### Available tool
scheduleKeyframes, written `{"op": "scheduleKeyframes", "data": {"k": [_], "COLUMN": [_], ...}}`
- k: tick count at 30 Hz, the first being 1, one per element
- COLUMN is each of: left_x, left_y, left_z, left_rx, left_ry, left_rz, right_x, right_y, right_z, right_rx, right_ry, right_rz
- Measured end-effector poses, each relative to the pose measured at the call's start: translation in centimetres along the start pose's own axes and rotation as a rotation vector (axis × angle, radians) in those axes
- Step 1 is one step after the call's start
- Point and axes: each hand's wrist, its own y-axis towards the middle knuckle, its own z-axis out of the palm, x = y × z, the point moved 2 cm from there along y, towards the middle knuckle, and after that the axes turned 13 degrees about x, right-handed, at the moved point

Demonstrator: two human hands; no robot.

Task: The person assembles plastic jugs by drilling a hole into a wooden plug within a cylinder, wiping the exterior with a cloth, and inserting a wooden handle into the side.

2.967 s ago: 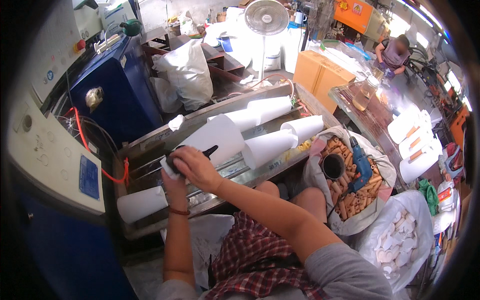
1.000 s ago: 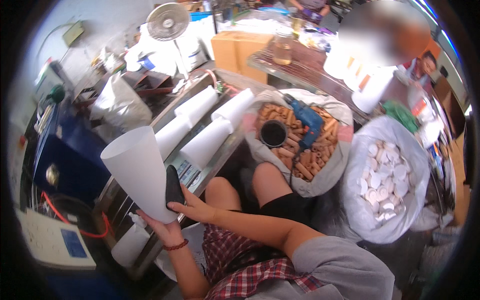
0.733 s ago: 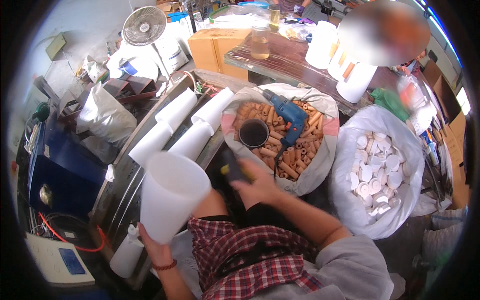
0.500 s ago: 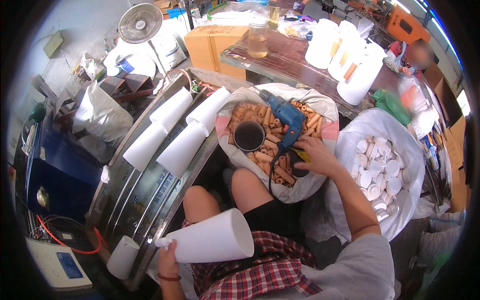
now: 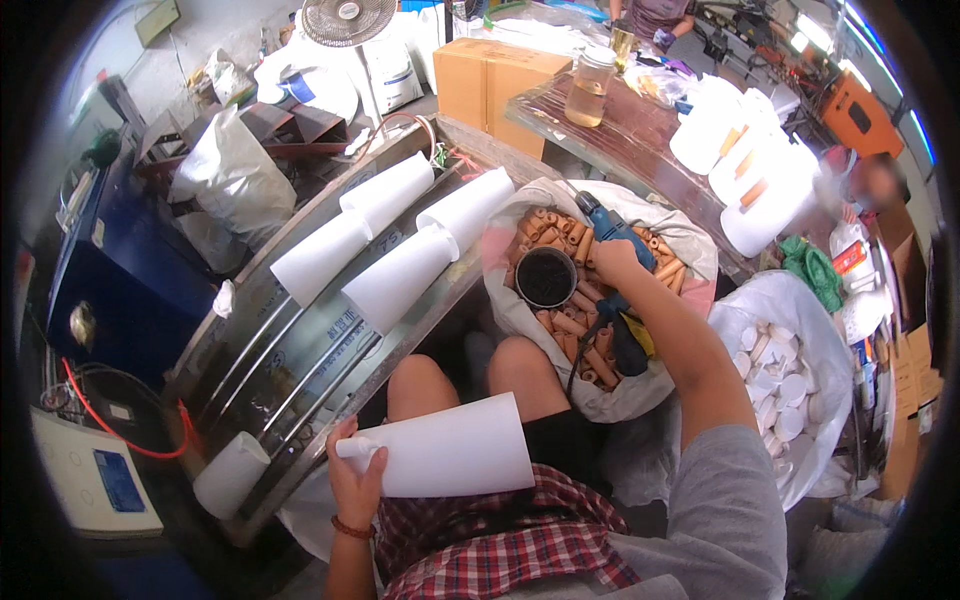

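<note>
Lying on its side across the person's lap, the white paper cone (image 5: 445, 455) points its narrow tip left and its wide mouth right, over a red plaid cloth (image 5: 500, 530). The left hand (image 5: 357, 482) grips the cone near the tip, fingers wrapped round its narrow end, a reddish band at the wrist.

The right hand (image 5: 612, 262) reaches forward into an open sack of short orange-brown tubes (image 5: 585, 330) and is closed round the handle of a blue power drill (image 5: 612, 235), which rests on top of the tubes (its dark cord trails back toward the knees). Just left of that hand, a round black cup (image 5: 546, 277) sits among the tubes.

To the left of the sack runs a long metal trough (image 5: 300, 330), and on it lie four more white cones (image 5: 395, 235) side by side, wide mouths toward the sack. Another white cone (image 5: 230, 475) stands at the near end of the trough. To the right of the tubes sits a clear bag of pale round discs (image 5: 785, 375).

Farther out there is a blue machine (image 5: 120, 270) at the left, a cardboard box (image 5: 500, 75) and a standing fan (image 5: 348, 20) at the top, and a dark wooden bench (image 5: 640, 140) carrying a glass jar (image 5: 590, 85) and white jugs (image 5: 750, 170).
</note>
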Motion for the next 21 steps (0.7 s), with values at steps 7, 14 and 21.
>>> {"op": "scheduleKeyframes", "data": {"k": [7, 14, 21], "left_x": [1.7, 0.8, 1.7], "left_y": [1.3, 1.1, 0.4], "left_z": [0.1, -1.6, -1.8], "left_rx": [0.048, 0.063, 0.038], "left_ry": [-0.094, 0.051, 0.012], "left_rz": [0.008, 0.008, -0.013], "right_x": [6.7, 20.5, 24.0], "right_y": [-12.1, -17.8, -17.8], "right_z": [-12.1, -11.7, -12.0], "right_rx": [-0.298, -0.205, -0.138], "right_ry": [0.62, 0.837, 0.954], "right_rz": [-0.319, -0.923, -0.935]}}
